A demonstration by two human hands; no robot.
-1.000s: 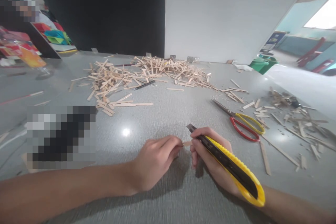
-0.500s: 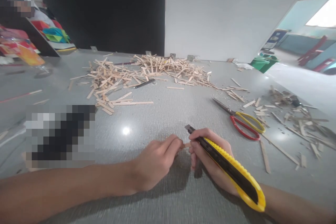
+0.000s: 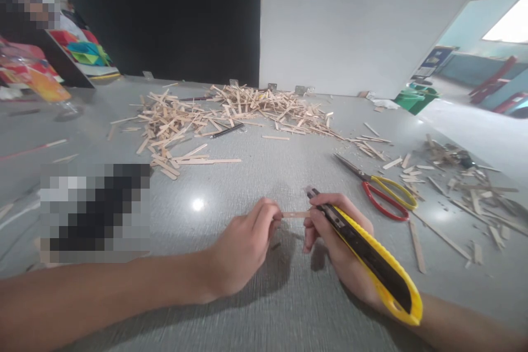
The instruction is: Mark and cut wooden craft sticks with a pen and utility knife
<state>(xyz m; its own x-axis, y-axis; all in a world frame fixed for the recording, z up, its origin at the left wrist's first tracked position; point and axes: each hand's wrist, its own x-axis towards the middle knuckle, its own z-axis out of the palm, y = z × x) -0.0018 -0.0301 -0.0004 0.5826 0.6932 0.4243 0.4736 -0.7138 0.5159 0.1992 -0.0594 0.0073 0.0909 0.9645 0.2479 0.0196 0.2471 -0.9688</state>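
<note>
Grey tabletop (image 3: 231,176) meets black panel (image 3: 173,16); left hand (image 3: 243,247) grips a stick (image 3: 296,214), right hand (image 3: 340,250) a cutter (image 3: 379,264).

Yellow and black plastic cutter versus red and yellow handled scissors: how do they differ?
The cutter is in the right hand; the scissors lie on the grey table. The cutter has one straight body; the scissors have two looped handles. Both tips point toward the picture's upper left.

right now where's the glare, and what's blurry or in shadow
Head view: glare on the table is brightest left of the hands, fainter right of the scissors; head view: shadows fall below both hands; head view: the far-left bottle looks smeared.
</note>
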